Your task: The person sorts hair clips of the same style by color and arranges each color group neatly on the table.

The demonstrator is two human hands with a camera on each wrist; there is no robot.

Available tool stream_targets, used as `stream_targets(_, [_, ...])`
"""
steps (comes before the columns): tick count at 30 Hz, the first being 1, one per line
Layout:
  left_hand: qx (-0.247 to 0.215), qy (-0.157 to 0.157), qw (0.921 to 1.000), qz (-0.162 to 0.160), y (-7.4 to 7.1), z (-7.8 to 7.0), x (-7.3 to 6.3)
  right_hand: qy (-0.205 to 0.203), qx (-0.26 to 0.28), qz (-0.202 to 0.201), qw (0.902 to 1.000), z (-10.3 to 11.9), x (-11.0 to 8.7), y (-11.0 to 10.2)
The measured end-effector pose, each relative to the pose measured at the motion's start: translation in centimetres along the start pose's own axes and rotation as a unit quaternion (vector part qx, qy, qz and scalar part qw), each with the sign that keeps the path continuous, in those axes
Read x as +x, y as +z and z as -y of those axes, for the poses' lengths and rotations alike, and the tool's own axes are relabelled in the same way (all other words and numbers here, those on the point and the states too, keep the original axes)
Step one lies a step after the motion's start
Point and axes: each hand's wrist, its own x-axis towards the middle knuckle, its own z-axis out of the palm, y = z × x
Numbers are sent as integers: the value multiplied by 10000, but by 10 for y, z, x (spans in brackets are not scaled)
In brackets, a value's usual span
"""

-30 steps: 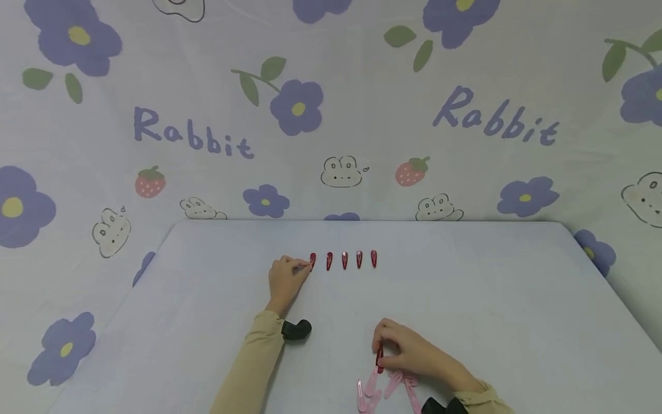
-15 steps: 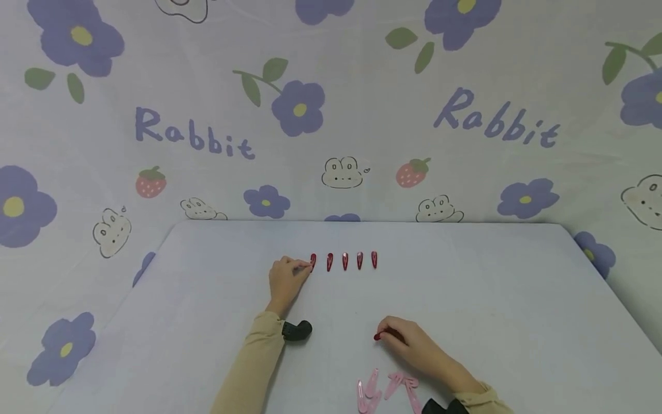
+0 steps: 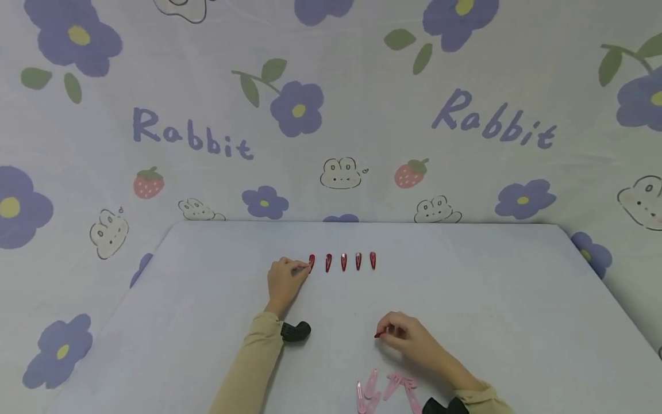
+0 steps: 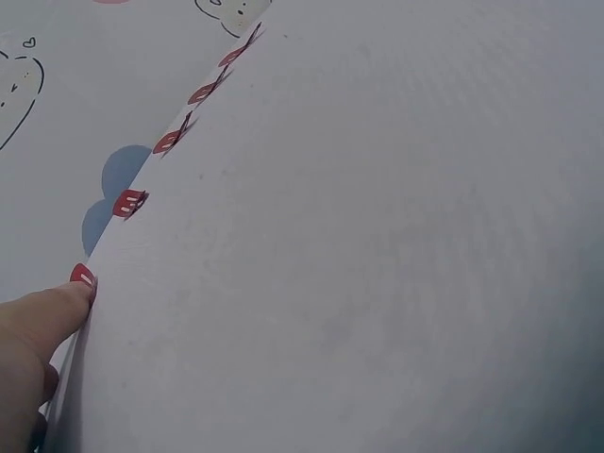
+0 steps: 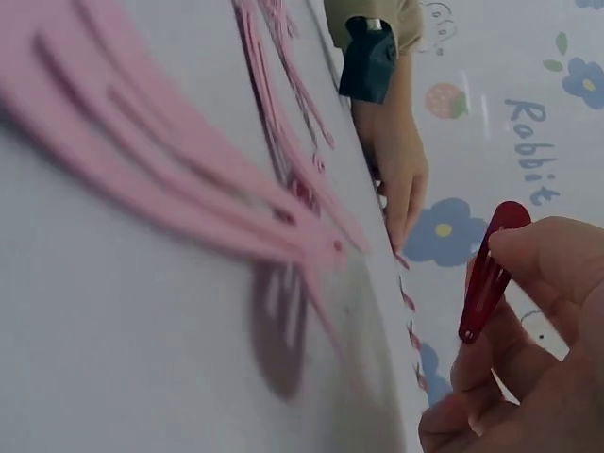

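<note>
Five-odd red snap hair clips, several in all, stand in a row at the far side of the table, the middle red clip (image 3: 343, 262) among them. My left hand (image 3: 284, 282) pinches the leftmost red hair clip (image 3: 311, 260) at its near end; in the left wrist view a fingertip covers part of that clip (image 4: 82, 274). Closer to me, my right hand (image 3: 414, 340) holds another red hair clip (image 5: 493, 269) between thumb and fingers, raised over the table. Its narrow end points down toward the fingers in the right wrist view.
Several pink hair clips (image 3: 372, 380) lie loosely grouped on the white table (image 3: 491, 322), just below my right hand. A patterned cloth (image 3: 362, 126) hangs behind the table's far edge. Each wrist wears a black device, such as the left one (image 3: 296, 332).
My right hand has lifted the red hair clip up and away from the pink clips, and the clip has turned in its fingers. My left hand stays at the leftmost clip.
</note>
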Motion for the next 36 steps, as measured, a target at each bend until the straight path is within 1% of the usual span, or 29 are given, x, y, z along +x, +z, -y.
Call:
stream_targets(4, [-44,-52,10000,26,1,2,-2,66,57,213,9997,2,2,-7])
stream_targets(8, [-90,-22,10000,7,1,2,-3,-94,126,496,9986,-2,4,-10])
stream_targets(12, [-73,-15,10000,-10,2,2,-3,-219,-121,649,9976,-4,8,-13])
stream_targets(18, [-9,-59,10000,2,2,1,-3,-220,-624,974,9930,-7,18,-19])
stream_targets(20, [-24,-45,10000,-12,2,1,-3,-78,-720,1151,9907,-8,22,-23])
stream_targets(24, [26,-16,10000,-10,3,1,-2,362,-783,1518,9846,-10,26,-34])
stream_targets(26, [72,-2,10000,-17,4,2,-2,529,-787,1597,9826,-11,30,-39])
stream_targets(28, [91,27,9999,-54,4,2,-1,598,-845,1533,9827,-13,35,-44])
stream_targets(30, [91,57,9999,-96,3,2,0,623,-897,1364,9846,-15,41,-47])
stream_targets(33, [66,79,9999,-116,2,2,1,721,-907,974,9885,-20,52,-50])
stream_targets(36, [53,57,9999,-83,0,2,1,1022,-837,501,9900,-26,63,-52])
